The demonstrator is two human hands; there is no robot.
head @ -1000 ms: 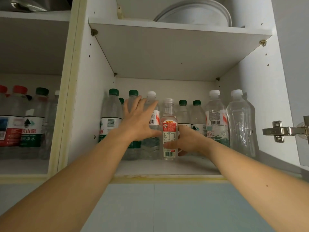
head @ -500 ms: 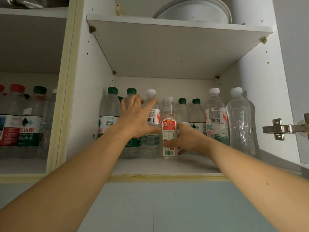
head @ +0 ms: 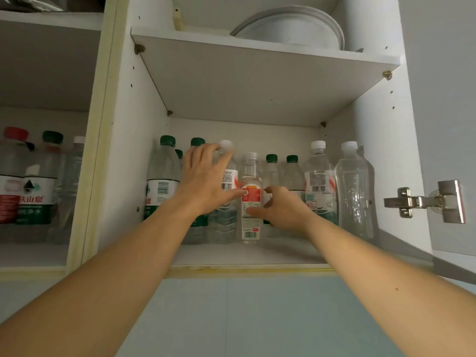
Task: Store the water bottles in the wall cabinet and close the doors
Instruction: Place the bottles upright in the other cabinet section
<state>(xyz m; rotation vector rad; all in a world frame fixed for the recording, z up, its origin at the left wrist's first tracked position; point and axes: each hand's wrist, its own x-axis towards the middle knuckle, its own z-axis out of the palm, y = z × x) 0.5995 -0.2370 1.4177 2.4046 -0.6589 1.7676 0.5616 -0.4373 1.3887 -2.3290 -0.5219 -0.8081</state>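
Several water bottles stand in a row on the lower shelf (head: 257,253) of the open wall cabinet. At the front of the row is a small clear bottle with a red label (head: 251,225). My right hand (head: 283,210) holds it from the right, thumb across the label and fingers curled at its side. My left hand (head: 206,181) lies flat with fingers spread against a green-capped bottle (head: 197,143) and a white-capped bottle (head: 226,145); its thumb touches the red label. More bottles stand to the right, with green caps (head: 271,171) and white caps (head: 318,181).
The left compartment holds more bottles (head: 33,191) with red and green labels. A stack of white plates (head: 291,29) sits on the upper shelf. A metal door hinge (head: 422,202) juts out at the right, with the open door's edge beyond it.
My left hand has slid slightly up over the bottles behind. My right hand's fingers have loosened a little around the red-label bottle, which stays upright in place.
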